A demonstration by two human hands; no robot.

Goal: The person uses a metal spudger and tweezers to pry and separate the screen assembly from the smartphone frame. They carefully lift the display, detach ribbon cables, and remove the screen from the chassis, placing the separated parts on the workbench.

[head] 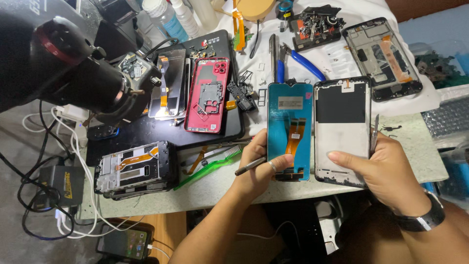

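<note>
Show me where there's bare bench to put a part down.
Bare bench lies right of the right hand, below the white cloth. A smaller patch sits along the front edge between the stacked frames and the left hand. The black mat and the cloth's top are crowded with phone parts.

A pale worktable (420, 146) bears a black mat (146, 132), green toothbrush (207, 168) and blue-handled pliers (298, 61).
</note>
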